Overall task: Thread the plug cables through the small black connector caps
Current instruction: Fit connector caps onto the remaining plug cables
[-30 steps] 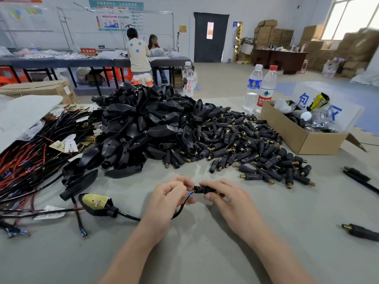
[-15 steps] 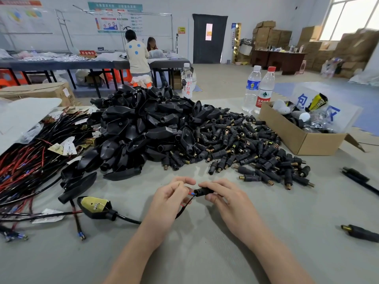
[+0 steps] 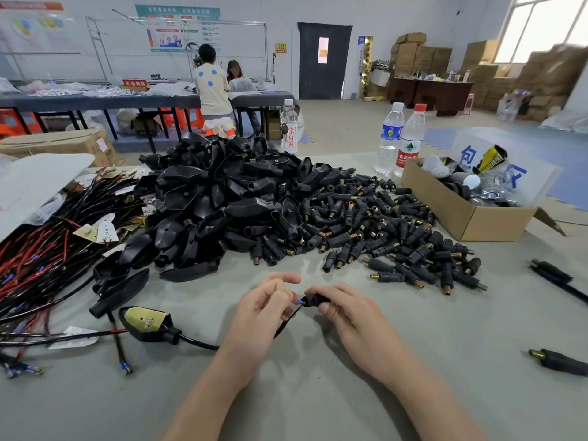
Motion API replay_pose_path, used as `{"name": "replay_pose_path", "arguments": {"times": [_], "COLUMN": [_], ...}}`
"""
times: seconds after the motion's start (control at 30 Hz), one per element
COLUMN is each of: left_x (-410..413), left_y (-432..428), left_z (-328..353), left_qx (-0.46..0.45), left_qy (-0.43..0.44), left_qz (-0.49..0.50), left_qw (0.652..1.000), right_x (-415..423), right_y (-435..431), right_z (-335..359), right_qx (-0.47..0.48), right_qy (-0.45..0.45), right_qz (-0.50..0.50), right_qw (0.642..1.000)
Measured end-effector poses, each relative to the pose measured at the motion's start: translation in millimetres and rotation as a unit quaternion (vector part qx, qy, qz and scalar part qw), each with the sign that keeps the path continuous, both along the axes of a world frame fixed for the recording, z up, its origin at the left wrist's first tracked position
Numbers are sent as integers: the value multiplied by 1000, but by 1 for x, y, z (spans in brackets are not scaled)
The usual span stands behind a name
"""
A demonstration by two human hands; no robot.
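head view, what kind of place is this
Most likely a small factory assembly workshop: a loose heap of black connector caps beside bundled red-and-black cables, stacked cartons along the far wall, and people at another long worktable.

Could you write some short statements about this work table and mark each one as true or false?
1. The right hand grips a small black connector cap. True.
2. The left hand lies open and holds nothing. False: it pinches the plug cable close to the cap.
3. The cardboard box stands left of the loose cap pile. False: it stands to the pile's right.
4. Two water bottles stand just beside the cardboard box. True.
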State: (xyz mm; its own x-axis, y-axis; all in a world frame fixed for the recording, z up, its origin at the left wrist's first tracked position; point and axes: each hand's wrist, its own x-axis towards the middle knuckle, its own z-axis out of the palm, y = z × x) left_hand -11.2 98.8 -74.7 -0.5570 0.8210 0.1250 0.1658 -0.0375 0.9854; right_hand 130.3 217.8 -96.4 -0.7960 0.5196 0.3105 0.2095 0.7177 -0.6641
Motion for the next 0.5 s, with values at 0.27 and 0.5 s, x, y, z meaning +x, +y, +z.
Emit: {"name": "replay_pose_path", "arguments": {"times": [0.27, 0.5], "left_x": [4, 2], "left_y": [-1, 1], "left_z": [4, -1], "left_qx": [-17, -19], "left_qy": [-18, 10], "left_qz": [19, 18], "left_qw": [1000, 1000], "right_x": [0, 0], "right_y": [1, 2], "right_z": [-3, -4], "right_qx": [-2, 0], "right_qy": [3, 7], "right_qz": [-3, -5], "right_qw": [1000, 1000]}}
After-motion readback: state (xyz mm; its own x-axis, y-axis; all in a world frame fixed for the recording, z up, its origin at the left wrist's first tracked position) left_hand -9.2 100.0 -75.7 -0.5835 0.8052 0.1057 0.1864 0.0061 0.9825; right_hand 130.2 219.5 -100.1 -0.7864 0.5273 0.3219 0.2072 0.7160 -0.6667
